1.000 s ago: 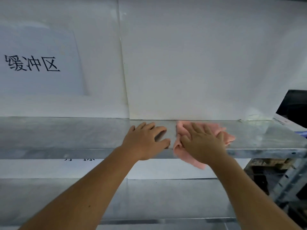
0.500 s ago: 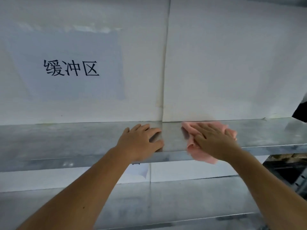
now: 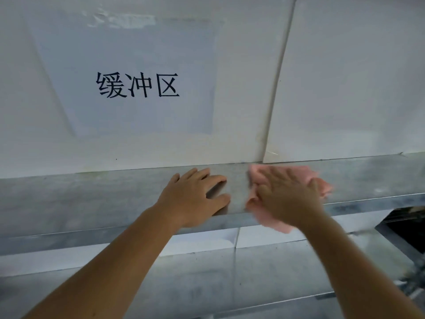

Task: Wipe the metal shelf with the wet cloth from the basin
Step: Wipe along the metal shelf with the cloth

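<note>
Cloth [image 3: 322, 183]: soft, limp, likely slippery wet; pinned flat on shelf [image 3: 92, 199] under open right hand [image 3: 287, 199]. Left hand [image 3: 193, 199] open, bracing.

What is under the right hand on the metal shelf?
A pink cloth lies under the right hand, flat on the metal shelf. Its edges show beyond the fingers and over the shelf's front lip. The middle of the cloth and the shelf below it are covered.
</note>
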`<move>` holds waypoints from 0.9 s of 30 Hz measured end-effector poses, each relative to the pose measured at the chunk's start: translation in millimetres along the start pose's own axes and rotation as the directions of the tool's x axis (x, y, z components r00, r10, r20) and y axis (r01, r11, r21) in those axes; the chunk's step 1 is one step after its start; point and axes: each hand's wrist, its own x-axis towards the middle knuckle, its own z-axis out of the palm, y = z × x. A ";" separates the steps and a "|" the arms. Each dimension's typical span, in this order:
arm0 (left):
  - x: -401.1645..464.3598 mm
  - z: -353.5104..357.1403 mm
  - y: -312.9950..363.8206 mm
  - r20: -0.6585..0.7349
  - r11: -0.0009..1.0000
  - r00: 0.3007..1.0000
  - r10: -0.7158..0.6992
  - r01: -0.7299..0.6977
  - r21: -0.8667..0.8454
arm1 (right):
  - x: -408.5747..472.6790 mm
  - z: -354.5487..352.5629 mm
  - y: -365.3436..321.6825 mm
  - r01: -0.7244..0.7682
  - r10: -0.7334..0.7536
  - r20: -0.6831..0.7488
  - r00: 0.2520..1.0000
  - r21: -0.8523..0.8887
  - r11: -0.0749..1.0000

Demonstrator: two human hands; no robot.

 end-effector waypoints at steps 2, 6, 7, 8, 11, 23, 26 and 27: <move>-1.0 -1.0 -5.1 -0.009 1.000 1.000 0.015 -0.015 0.010 | 2.1 7.7 -37.3 0.080 -0.075 -0.074 0.994 0.063 0.995; -9.0 -6.6 -19.4 0.016 1.000 1.000 0.005 -0.006 0.022 | 4.3 2.6 -8.5 0.112 -0.111 -0.036 0.993 0.030 0.993; -12.5 -8.7 -24.6 0.022 1.000 1.000 0.002 -0.003 0.021 | 5.5 2.9 -4.9 0.073 -0.074 -0.020 0.997 -0.020 0.997; -16.6 -11.0 -30.6 0.022 1.000 1.000 0.000 -0.001 0.022 | 7.5 3.2 -13.6 0.035 -0.035 0.000 0.999 -0.034 0.999; -25.2 -15.8 -54.1 0.011 0.999 1.000 0.008 -0.008 0.037 | 6.7 6.1 -79.7 0.141 -0.141 -0.003 0.990 -0.019 0.990; -96.5 -55.0 -189.9 0.042 0.999 0.999 0.022 -0.024 0.042 | -2.0 -11.6 -224.5 0.167 -0.160 0.065 0.985 -0.138 0.976; -113.9 -64.6 -223.3 0.032 0.999 0.999 0.028 -0.029 0.031 | 0.2 -10.9 -215.4 0.039 -0.033 0.040 0.999 -0.139 0.990; -118.9 -67.4 -234.0 0.025 0.999 0.999 0.028 -0.029 0.024 | 1.8 -10.7 -224.1 0.030 -0.024 0.036 0.999 -0.169 0.985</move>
